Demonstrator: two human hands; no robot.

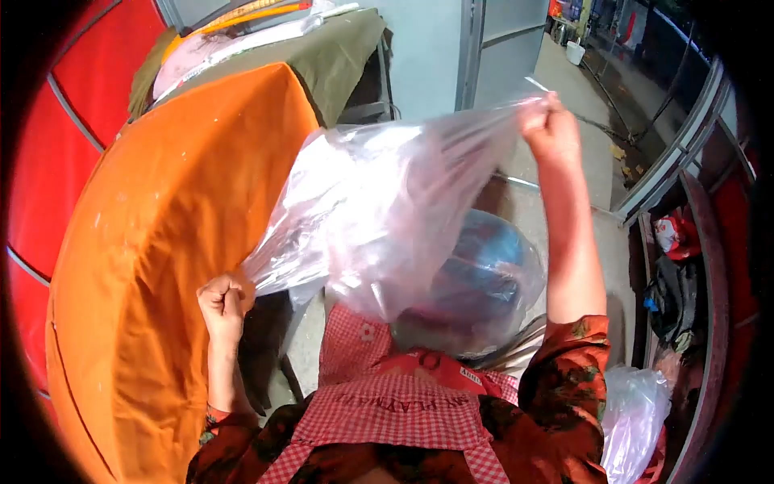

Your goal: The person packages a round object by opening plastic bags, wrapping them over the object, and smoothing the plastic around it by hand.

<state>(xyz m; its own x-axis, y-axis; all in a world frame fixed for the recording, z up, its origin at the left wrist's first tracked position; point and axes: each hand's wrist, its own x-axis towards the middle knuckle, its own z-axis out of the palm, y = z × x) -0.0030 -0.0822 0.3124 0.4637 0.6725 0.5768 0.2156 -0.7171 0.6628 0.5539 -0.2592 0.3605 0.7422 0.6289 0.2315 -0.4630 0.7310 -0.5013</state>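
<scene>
Watching remotely, I noted the left hand (pixel 226 297), near left, fisted on the clear plastic (pixel 387 210), which hung taut mid-scene; the right hand (pixel 552 133), farther off, gripped its other end. I judged overpulling could tear it. Orange cover (pixel 177 218) crowded left; filled bag (pixel 500 282), partly behind, could snag it; rack (pixel 714 274) right.
</scene>
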